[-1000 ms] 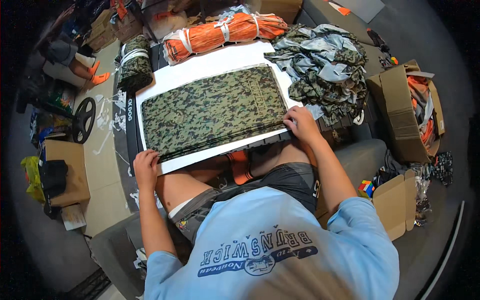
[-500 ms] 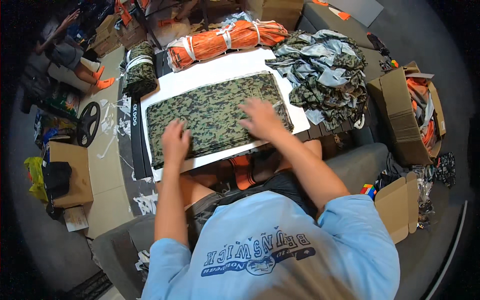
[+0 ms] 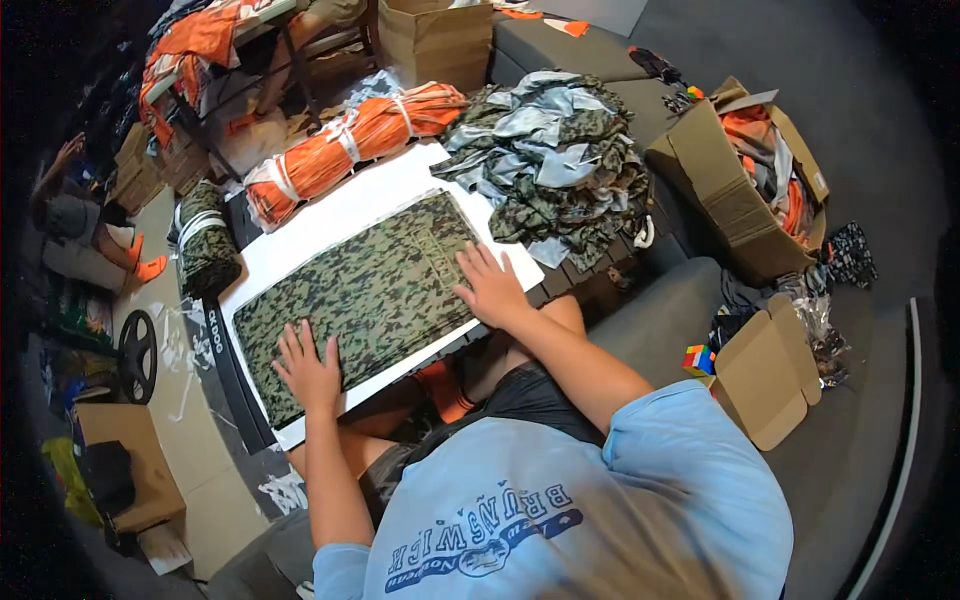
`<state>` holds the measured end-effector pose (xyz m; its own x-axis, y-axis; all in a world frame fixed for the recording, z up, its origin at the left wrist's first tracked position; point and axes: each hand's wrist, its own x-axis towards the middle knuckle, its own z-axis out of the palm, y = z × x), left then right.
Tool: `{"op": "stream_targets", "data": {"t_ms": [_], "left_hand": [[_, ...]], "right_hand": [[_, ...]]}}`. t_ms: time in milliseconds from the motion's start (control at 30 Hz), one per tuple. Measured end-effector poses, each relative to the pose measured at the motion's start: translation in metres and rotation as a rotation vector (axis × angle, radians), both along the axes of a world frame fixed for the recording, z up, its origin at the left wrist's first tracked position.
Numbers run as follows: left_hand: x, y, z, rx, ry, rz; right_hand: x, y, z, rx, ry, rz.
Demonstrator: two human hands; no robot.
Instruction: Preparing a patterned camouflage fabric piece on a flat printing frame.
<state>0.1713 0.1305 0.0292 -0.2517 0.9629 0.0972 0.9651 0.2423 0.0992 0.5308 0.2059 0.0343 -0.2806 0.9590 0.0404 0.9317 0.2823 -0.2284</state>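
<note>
A flat rectangular stack of green camouflage cloth [image 3: 370,275] lies on a white board [image 3: 330,218] in front of me. On its near left part rests my left hand [image 3: 309,366], fingers spread and palm down. My right hand [image 3: 492,286] lies flat at the stack's right end, its fingers stretched out over the cloth's edge. Neither hand holds anything. Right of the board is a loose heap of camouflage cloth [image 3: 560,165] with pale undersides showing. Beyond the board lies an orange cloth bundle [image 3: 355,150] tied with white strips.
A rolled camouflage bundle [image 3: 205,240] tied in white sits at the table's left end. At the right stands an open cardboard box [image 3: 715,195] holding orange cloth. A puzzle cube [image 3: 699,360] is beside an opened carton [image 3: 770,375]. A person [image 3: 90,235] is at the far left.
The view has turned, so the table now appears farther left and more tilted. Both hands, blurred and raised at the fingers before, now lie flat on the cloth stack.
</note>
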Motion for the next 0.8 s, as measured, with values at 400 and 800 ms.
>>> {"op": "stream_targets", "data": {"t_ms": [400,800], "left_hand": [[0.001,-0.005,0.009,0.019,-0.012,0.014],[-0.002,-0.012,0.021,0.002,-0.036,0.032]], "right_hand": [[0.163,0.132,0.203,0.628,-0.312,-0.229],[0.172,0.176,0.367,0.983,0.374,-0.192]]}}
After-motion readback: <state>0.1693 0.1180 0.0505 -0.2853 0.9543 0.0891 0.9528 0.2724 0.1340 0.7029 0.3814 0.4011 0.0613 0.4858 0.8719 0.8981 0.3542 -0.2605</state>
